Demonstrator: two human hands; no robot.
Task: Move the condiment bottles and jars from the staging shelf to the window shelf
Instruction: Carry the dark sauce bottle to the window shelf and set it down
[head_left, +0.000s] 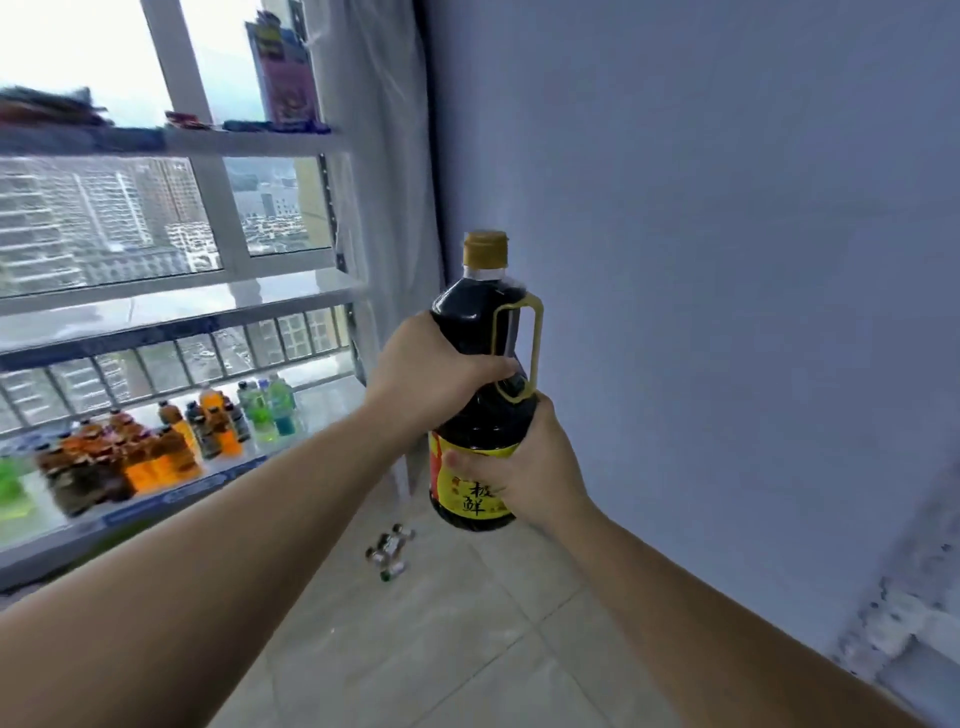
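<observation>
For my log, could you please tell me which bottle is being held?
The large, dark, yellow-capped bottle, gripped by the left hand and right hand; the smaller drink bottles sit on the shelf.

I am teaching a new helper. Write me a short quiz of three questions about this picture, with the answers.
1. True or false: the left hand and the right hand both hold the dark sauce bottle.
2. The cap of this bottle is: A) red, B) yellow, C) green.
3. Fill the gap: the small bottles below the hands are on the ___.

Key: 1 true; 2 B; 3 floor.
</observation>
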